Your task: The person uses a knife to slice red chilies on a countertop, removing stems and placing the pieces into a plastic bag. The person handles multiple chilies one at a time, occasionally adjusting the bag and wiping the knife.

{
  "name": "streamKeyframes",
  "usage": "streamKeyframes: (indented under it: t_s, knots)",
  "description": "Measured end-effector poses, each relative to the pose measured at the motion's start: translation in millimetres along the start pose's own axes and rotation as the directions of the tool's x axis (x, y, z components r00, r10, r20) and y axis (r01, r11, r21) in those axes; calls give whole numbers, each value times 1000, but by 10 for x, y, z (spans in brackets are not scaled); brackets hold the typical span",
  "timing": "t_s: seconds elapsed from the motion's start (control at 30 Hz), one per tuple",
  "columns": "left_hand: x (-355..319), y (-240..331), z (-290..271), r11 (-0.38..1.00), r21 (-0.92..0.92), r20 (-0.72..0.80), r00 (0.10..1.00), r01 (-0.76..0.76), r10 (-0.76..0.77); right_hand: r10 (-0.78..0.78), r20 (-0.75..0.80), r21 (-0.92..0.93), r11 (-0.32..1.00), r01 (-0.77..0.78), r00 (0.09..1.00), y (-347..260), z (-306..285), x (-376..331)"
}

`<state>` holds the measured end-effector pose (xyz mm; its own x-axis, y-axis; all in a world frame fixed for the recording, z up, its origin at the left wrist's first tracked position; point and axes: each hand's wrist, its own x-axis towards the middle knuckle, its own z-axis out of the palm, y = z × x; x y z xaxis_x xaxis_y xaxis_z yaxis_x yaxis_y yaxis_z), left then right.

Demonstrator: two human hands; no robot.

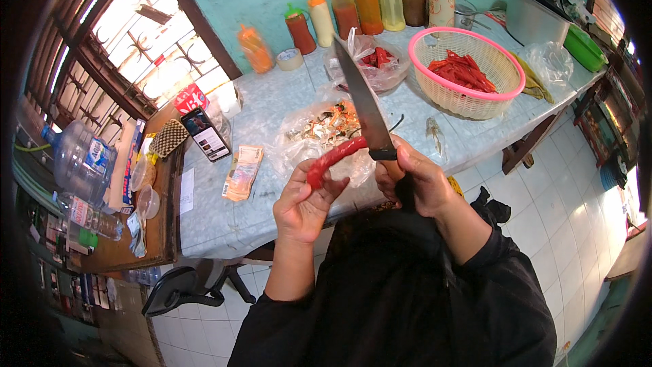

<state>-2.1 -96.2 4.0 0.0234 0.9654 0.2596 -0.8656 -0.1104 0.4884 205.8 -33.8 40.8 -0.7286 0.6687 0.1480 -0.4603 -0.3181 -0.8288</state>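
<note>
My left hand [303, 198] is closed on one end of a long red chili [333, 160], its fingers curled round it. In my right hand [422, 175] is a large kitchen knife [363, 98], its blade pointing up and away over the table. The chili's other end meets the knife near the base of the blade; whether the edge cuts into it I cannot tell. Below the knife, a clear plastic bag [293, 122] holds chili seeds and trimmings. Beyond it, another plastic bag [388, 81] contains red chilies. To the right, a pink-rimmed basket [435, 100] holds many red chili pieces [464, 71].
Several squeeze bottles [345, 10] line the wall, near a tape roll [290, 60]. A phone [206, 135] and banknotes [243, 172] lie at left. A large pot [536, 17] and green basin [587, 47] stand at far right. A black chair [178, 291] is below the table.
</note>
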Motion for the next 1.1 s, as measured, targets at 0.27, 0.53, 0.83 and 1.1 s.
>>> streamKeyframes:
  t_s: [0.27,0.53,0.83,1.1]
  knots:
    - [217,281,-102,768,498,178,819,403,-546,142,184,-182,977,-108,973,-103,89,-15]
    - [274,132,173,725,654,-53,969,216,-241,24,105,-615,787,46,994,-75,-19,27]
    - [241,76,278,606,789,-111,994,104,-26,-109,96,-644,751,145,989,-6,-38,54]
    - [220,-104,240,606,795,-97,987,0,126,-34,56,-545,836,59,998,7,19,-13]
